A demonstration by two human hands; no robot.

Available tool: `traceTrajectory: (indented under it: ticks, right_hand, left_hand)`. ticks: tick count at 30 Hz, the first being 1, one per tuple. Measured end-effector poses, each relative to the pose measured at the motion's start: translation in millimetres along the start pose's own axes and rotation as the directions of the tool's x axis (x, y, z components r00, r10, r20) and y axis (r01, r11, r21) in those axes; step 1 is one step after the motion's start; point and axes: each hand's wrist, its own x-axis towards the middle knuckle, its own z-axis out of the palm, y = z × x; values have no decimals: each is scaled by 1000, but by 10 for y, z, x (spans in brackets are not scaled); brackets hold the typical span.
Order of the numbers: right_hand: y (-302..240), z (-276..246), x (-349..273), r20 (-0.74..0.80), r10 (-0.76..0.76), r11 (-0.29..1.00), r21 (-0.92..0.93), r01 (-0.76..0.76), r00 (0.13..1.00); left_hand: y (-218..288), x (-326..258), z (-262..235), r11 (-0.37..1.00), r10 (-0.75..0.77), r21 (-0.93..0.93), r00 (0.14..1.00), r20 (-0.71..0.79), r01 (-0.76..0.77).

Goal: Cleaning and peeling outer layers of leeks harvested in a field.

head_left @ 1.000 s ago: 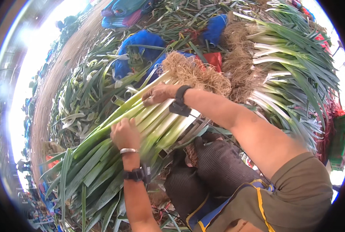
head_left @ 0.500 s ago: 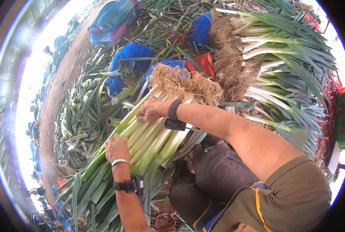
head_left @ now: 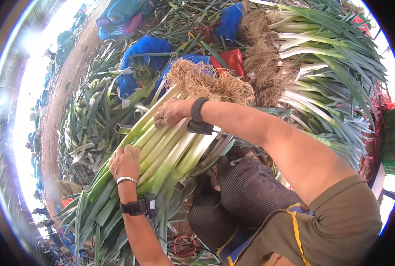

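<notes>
A thick bundle of leeks (head_left: 166, 153) lies slantwise in front of me, tan roots (head_left: 206, 82) at the upper end and green leaves (head_left: 102, 208) fanning to the lower left. My right hand (head_left: 173, 113) is closed over the white stalks just below the roots, with fingers bent round the upper-side leeks. Further down, where white turns green, my left hand (head_left: 125, 164) grips the bundle's left edge, thumb lying on top. Some fingertips of both hands are hidden against the stalks. Square metal tube ends (head_left: 180, 185) poke out beside the bundle.
On the right lies a long row of leeks (head_left: 321, 80), roots facing left. Loose leaves and trimmings (head_left: 87, 119) cover the ground at left. Blue netting (head_left: 146, 55), a red piece of material (head_left: 230, 63) and rolled blue bags (head_left: 122, 17) lie beyond the bundle. My knees (head_left: 250, 190) are close below.
The whole scene sits slightly higher in the picture. My left hand has shifted a little to the left along the bundle's edge; my right hand keeps its place near the roots.
</notes>
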Motion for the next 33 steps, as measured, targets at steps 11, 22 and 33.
traceTrajectory:
  ticks: [11, 22, 33]
  right_hand:
    - [453, -112, -79, 122, 110, 990, -102, -97, 986]
    - [1017, -195, -1705, -828, 208, 868, -90, -489, 521]
    - [3280, -407, -4052, -370, 929, 370, 927, 64, -14]
  left_hand:
    - [-38, -25, 41, 998, -36, -60, 999, -35, 34]
    - [-17, -82, 122, 998, -61, 27, 997, -46, 62]
    - [-92, 49, 350, 998, 35, -51, 987, -158, -44]
